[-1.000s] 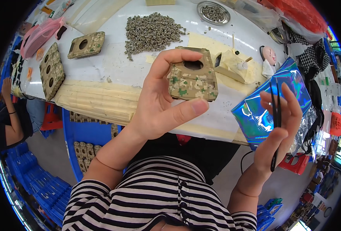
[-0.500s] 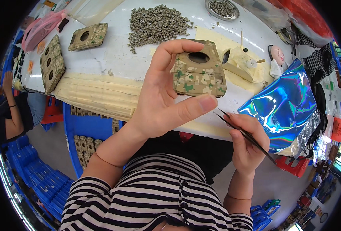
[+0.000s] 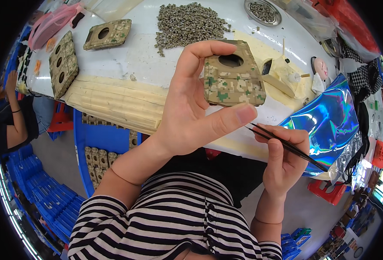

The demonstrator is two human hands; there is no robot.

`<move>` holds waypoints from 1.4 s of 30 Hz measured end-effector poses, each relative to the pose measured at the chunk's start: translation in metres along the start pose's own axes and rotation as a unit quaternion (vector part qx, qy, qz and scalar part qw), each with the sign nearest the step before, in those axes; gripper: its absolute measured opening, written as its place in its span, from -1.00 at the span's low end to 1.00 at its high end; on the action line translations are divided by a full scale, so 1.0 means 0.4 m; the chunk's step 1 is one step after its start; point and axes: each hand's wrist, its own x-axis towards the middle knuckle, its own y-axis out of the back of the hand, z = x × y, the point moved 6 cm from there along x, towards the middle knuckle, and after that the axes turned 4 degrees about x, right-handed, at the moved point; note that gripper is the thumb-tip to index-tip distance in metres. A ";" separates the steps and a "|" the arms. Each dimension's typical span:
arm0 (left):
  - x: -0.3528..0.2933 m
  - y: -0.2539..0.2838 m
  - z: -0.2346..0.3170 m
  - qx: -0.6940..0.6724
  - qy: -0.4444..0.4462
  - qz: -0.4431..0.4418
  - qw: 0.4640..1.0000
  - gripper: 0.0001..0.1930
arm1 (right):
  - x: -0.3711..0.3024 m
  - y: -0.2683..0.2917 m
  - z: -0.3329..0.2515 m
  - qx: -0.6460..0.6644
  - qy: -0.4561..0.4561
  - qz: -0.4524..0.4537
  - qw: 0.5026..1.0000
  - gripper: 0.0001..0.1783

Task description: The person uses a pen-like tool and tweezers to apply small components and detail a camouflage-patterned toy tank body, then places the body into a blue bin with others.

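My left hand grips a camouflage-patterned model vehicle hull between thumb and fingers, above the table's near edge. A round hole shows in the hull's top face. In my right hand is a pair of dark tweezers, its thin tips just below my left thumb and apart from the hull. Two more camouflage hulls lie to the left on the table: one has a single round hole, and a longer part shows several holes along it.
A heap of small metallic parts lies at the back, beside a round metal dish holding more. A tape-covered block with sticks stands on the right, near shiny blue foil. A blue tray of camouflage parts sits below the table edge; a co-worker's arm is far left.
The view has shifted slightly, so the table things sit lower left to right. My left hand still holds the hull, tilted a little differently; the tweezers lie flatter in my right hand.
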 end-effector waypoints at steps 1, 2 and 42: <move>0.001 -0.001 0.000 -0.004 0.001 -0.002 1.000 -0.19 | 0.002 -0.003 0.003 0.002 -0.006 0.002 1.000 -0.84; 0.001 -0.001 0.001 -0.009 0.001 -0.004 1.000 -0.19 | 0.003 -0.008 0.005 0.005 -0.013 0.004 1.000 -0.84; 0.004 -0.007 -0.006 0.078 -0.020 -0.004 0.997 -0.23 | -0.081 0.111 0.007 -0.020 -0.033 0.138 0.990 -0.91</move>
